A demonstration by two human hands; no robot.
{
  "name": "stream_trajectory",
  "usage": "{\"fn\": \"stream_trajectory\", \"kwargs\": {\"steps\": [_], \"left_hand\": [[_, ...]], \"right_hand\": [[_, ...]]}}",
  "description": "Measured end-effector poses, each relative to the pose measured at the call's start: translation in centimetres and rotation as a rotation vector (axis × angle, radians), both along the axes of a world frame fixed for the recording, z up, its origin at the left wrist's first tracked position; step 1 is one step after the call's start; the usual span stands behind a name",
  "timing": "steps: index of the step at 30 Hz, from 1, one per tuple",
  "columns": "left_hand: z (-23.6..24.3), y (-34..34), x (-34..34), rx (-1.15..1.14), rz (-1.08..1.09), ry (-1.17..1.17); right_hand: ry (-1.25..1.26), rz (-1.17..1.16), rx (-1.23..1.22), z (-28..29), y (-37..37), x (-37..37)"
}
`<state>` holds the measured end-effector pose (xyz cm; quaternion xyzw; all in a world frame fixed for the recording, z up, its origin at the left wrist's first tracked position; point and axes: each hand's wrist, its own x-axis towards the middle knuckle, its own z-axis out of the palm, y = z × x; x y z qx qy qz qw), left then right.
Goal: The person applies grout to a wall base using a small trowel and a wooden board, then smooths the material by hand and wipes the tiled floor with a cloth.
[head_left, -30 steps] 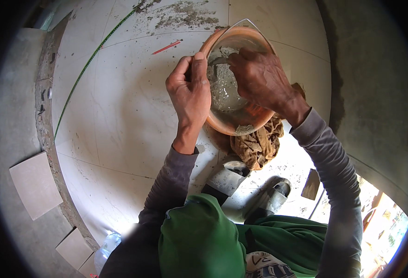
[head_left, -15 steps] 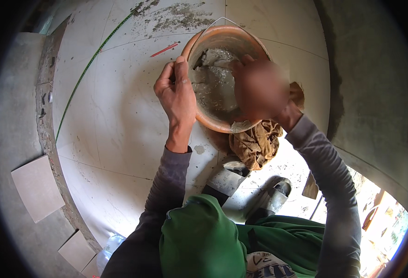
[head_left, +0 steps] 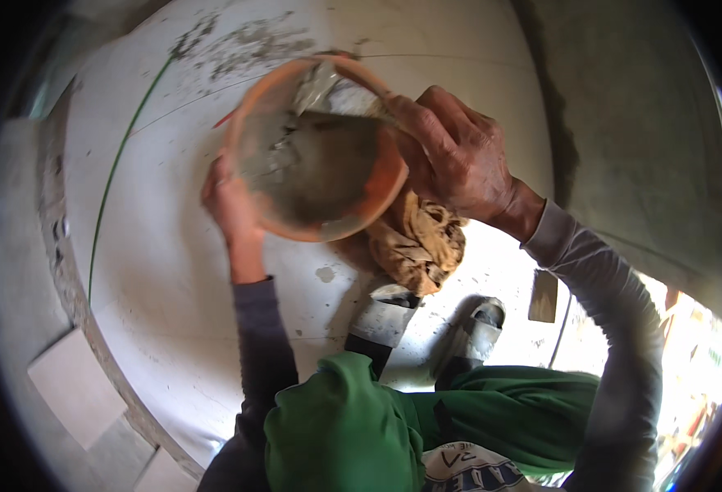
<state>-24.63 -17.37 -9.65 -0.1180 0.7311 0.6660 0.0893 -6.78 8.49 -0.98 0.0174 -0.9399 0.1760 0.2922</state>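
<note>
Head view: left hand (head_left: 236, 209) clutches the orange bucket (head_left: 389, 172), right hand (head_left: 463, 160) pinches a blurred flat blade (head_left: 351, 100) — if that left hold slips, grey mortar (head_left: 275, 156) could slop over the floor tiles (head_left: 160, 246)!

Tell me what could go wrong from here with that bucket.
The orange bucket could shift or tip if the left hand, against its left side, slips. Some of the wet grey mix might then spill onto the brown cloth or nearer shoe, both close by.
</note>
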Motion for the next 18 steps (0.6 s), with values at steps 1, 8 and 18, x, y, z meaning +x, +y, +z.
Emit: {"fn": "stream_trajectory", "kwargs": {"steps": [1, 8, 18], "left_hand": [[-0.6, -1.4, -1.1, 0.003, -0.034, -0.002], [9.5, -2.2, -0.6, 0.002, -0.167, 0.338], [12.6, 19.4, 19.6, -0.196, -2.034, 0.336]], "right_hand": [[0.008, 0.024, 0.067, 0.9, 0.8, 1.3], [0.006, -0.072, 0.053, 0.5, 2.7, 16.1], [-0.095, -0.540, -0.064, -4.3, -3.6, 37.0]]}}
